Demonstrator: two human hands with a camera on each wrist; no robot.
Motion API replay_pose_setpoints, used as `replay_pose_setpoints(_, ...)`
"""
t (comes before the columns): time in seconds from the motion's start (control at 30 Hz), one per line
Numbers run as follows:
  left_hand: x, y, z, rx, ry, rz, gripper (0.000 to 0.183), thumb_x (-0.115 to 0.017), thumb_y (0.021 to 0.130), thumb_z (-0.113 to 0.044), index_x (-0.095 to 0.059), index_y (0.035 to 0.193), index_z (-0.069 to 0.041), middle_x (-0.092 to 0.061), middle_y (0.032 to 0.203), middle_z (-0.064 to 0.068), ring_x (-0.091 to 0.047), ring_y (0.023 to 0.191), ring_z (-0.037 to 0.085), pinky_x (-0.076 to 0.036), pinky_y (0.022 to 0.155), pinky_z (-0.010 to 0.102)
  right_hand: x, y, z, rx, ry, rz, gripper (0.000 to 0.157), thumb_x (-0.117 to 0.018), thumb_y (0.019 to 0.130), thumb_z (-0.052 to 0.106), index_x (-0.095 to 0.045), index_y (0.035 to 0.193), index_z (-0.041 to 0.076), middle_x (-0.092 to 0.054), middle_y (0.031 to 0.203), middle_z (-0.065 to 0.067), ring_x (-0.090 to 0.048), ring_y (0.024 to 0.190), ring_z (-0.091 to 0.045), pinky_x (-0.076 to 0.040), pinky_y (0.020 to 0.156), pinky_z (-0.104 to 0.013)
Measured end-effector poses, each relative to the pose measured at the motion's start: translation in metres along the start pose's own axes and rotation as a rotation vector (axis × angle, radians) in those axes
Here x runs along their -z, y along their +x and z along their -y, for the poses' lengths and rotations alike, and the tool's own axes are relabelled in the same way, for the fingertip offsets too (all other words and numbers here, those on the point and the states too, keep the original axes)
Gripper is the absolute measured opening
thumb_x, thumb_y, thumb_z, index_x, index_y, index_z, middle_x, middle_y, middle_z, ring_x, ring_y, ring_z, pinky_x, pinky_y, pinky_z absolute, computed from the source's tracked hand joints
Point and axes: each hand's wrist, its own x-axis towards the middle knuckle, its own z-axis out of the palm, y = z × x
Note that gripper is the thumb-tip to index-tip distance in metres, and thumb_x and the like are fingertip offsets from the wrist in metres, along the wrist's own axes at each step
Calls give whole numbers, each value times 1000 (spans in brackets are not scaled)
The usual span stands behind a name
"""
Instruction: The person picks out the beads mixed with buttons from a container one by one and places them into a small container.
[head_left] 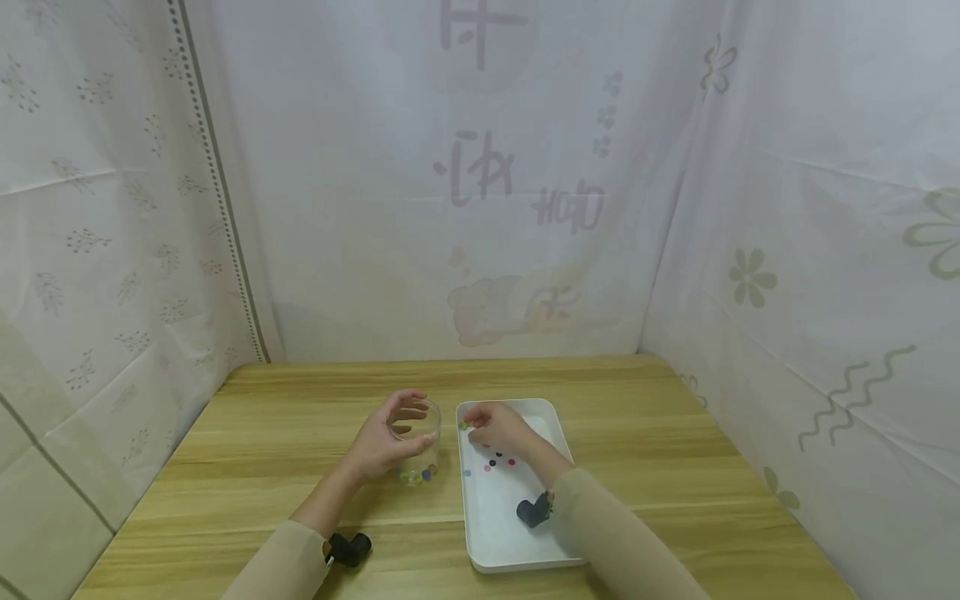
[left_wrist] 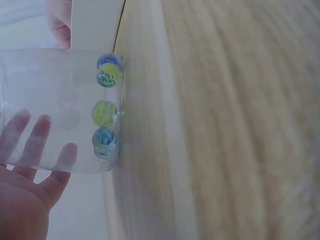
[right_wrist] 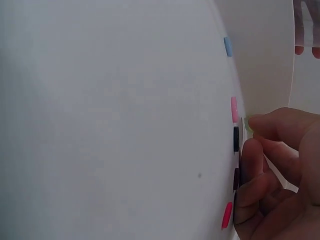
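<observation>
My left hand [head_left: 382, 437] grips a clear cup [head_left: 422, 446], thumb on the near side and fingers round the far side. Several glass marbles [left_wrist: 104, 114], blue, yellow-green and clear, lie at the cup's bottom, which stands on the wooden table. My right hand [head_left: 498, 429] reaches into the far left corner of a white tray [head_left: 487, 533]. Its thumb and finger pinch a green marble [right_wrist: 248, 124] there, partly hidden by the fingertips. The other fingers are curled close over the tray floor.
Several small flat discs lie in the tray, among them a blue disc [right_wrist: 228, 47], a pink disc [right_wrist: 234, 110], a black disc [right_wrist: 236, 139] and a red disc [right_wrist: 227, 215]. The wooden table [head_left: 300, 400] is enclosed by white patterned curtains [head_left: 360, 208].
</observation>
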Motion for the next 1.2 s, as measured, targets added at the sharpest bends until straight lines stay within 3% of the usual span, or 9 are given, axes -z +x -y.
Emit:
replay_pose_setpoints(0.3,0,0,1,-11,-9,1,69,-84,96,-22,-50,154,-12,-62,150,24,-59,139,50,-48,115,72,-2,-4,1,33,-21,-26,32,-82,96,14,-77,128,12,-72,108,-4,-66,84,-14,-57,73,-27)
replay_pose_setpoints(0.5,0,0,1,-12,2,3,72,-84,96,-22,-48,156,-5,-63,150,23,-59,139,50,-49,114,72,-4,-5,0,36,-69,-45,22,-83,96,17,-79,118,15,-71,103,-1,-62,87,-14,-54,73,-27)
replay_pose_setpoints(0.7,1,0,1,-8,8,-3,69,-84,96,-21,-50,155,-10,-63,150,22,-60,139,50,-50,114,69,-5,-5,-1,23,-98,-47,17,-83,97,23,-80,114,20,-72,105,1,-62,94,-16,-54,79,-31)
replay_pose_setpoints(0.87,1,0,0,-2,2,-4,66,-84,96,-21,-51,153,-17,-63,151,23,-59,140,50,-49,115,70,-7,-2,-4,16,-132,-45,13,-83,97,28,-80,109,23,-70,100,4,-61,90,-14,-52,75,-30)
replay_pose_setpoints(1.2,0,0,1,-3,1,9,70,-84,96,-22,-48,155,-11,-60,152,27,-59,140,48,-47,117,72,-7,-2,-5,16,-127,-43,10,-82,97,26,-80,107,23,-67,93,5,-60,81,-14,-50,66,-28)
